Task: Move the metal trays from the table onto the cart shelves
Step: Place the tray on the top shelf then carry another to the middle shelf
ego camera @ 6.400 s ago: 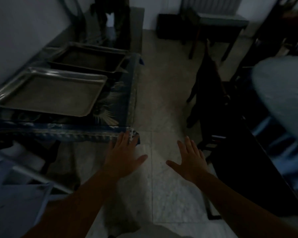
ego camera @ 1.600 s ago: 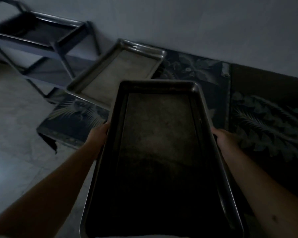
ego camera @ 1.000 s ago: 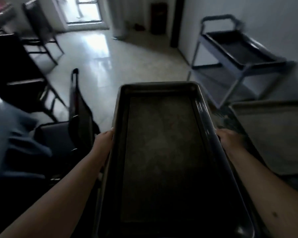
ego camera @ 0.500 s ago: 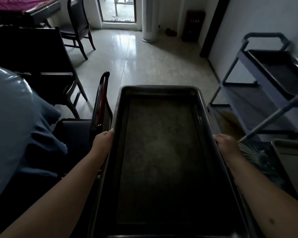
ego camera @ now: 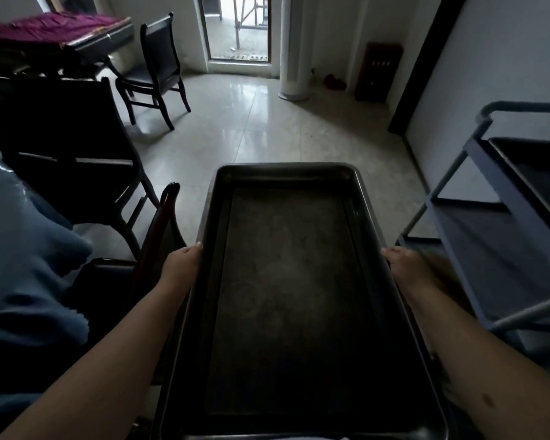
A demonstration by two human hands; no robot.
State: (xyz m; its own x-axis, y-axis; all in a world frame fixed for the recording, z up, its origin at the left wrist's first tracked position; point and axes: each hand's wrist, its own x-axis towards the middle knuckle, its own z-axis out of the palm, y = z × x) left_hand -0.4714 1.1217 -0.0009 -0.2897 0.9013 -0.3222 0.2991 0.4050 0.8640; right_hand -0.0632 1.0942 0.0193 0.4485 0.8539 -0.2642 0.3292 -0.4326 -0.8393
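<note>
The floor [ego camera: 267, 128] fills the upper middle of the frame in front of you. The cart [ego camera: 505, 236] stands at the right edge, a dark tray already on its top shelf. The tray [ego camera: 292, 296] you carry spans the lower centre, long side pointing away. Chairs [ego camera: 156, 68] sit at the upper left. Your left hand [ego camera: 183, 265] grips the tray's left rim; your right hand [ego camera: 407, 268] grips its right rim.
</note>
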